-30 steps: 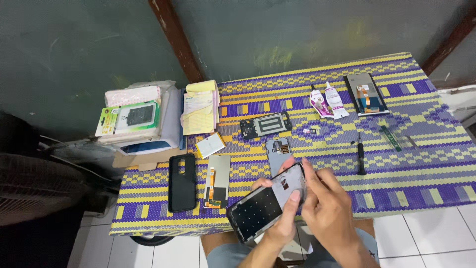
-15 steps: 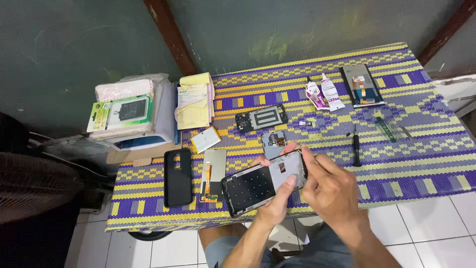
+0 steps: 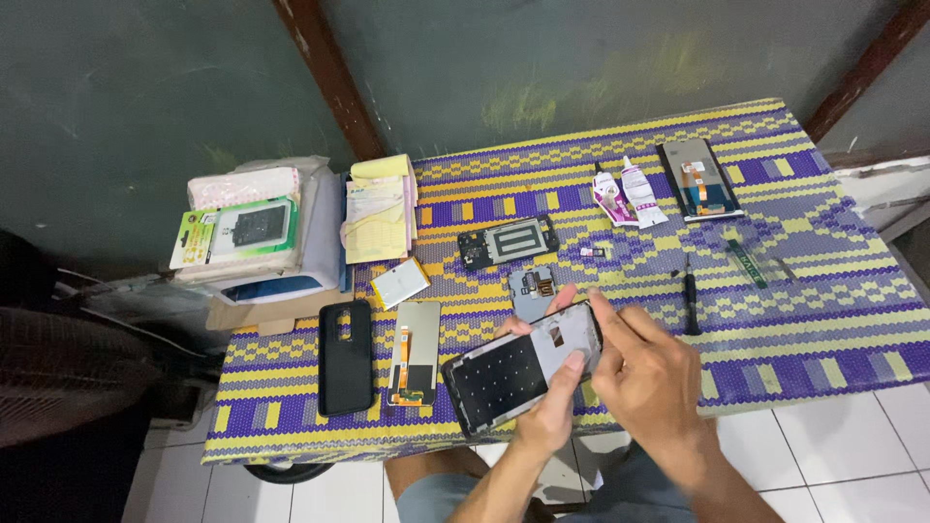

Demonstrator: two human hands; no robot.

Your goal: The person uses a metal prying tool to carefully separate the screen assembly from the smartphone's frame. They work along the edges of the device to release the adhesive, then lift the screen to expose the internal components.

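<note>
While a black rubber phone case lies flat on the purple and yellow woven mat, the left hand grips the open black phone frame from below, and the right hand pinches its top edge.

Opened phone frame, dark inner panel up; tilted, raised above table's near edge.

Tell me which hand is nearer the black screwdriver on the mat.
Right. The right hand sits just left of the black screwdriver; the left hand is farther left, under the opened phone.
</note>
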